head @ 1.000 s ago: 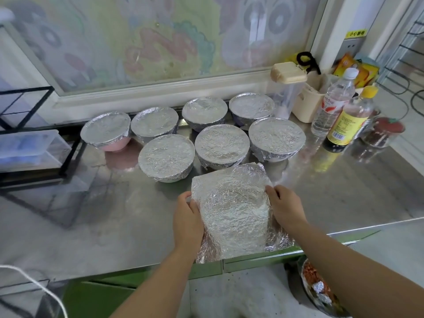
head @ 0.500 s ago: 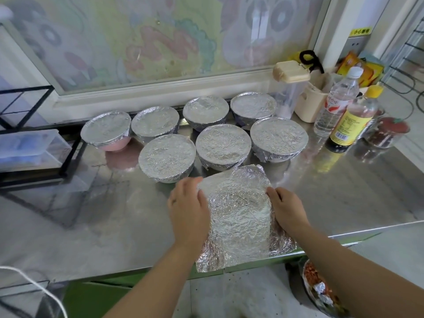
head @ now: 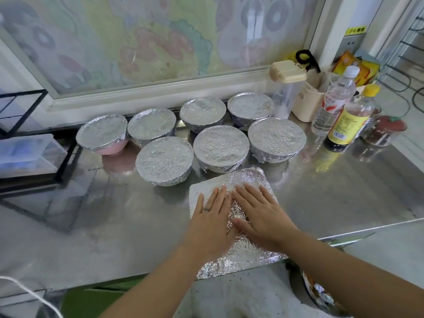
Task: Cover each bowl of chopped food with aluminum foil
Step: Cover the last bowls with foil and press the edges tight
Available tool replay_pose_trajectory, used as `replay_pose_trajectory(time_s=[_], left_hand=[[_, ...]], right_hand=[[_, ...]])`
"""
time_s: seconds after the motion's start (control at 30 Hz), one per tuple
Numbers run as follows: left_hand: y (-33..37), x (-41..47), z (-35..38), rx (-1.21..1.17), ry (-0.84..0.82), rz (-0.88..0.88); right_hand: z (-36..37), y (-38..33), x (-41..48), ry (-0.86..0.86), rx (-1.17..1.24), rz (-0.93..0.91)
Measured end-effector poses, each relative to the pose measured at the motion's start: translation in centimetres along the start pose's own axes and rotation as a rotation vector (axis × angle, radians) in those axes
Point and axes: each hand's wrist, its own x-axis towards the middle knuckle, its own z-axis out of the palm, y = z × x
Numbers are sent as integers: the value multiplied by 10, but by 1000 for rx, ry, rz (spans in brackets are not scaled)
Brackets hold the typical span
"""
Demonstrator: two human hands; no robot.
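**Pressing a foil sheet flat on the steel counter**

Pressing down at lower centre of the frame with the left hand and the right hand, both palm-down, fingers straight and spread, gripping nothing. Lying side by side on the crinkled sheet, thumbs nearly meeting, a ring showing on one left finger. Covering the middle of the foil and leaving its upper right corner and lower edge in sight. Hanging slightly past the counter's near edge at the sheet's bottom. Cannot tell whether a bowl sits under it.

Standing just above the sheet, mid-frame: seven foil-covered bowls in two rows, four behind and three in front, set close together. Showing a bare side only on the pink bowl at the left end of the back row. Nearly touching the sheet's top edge with the middle front bowl.

Crowding the upper right: a clear box with a beige lid, a beige holder, a clear bottle, a yellow-capped bottle and a red-lidded jar.

Sitting at the left edge: a black wire rack holding a clear plastic tub. Trailing across the lower left corner: a white cable. Peeking out below the counter at lower right, partly behind the right forearm: a dish of reddish food with a foil scrap.
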Motion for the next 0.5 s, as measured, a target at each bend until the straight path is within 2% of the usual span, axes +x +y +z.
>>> replay_pose_trajectory(time_s=[0.27,0.5], left_hand=[[-7,-8,-5,56,-55,106],[-19,-2,-15,53,-105,83]], right_hand=[[-5,8,-10,-61,-47,-96],[-3,2,7,-51,-23,-55]])
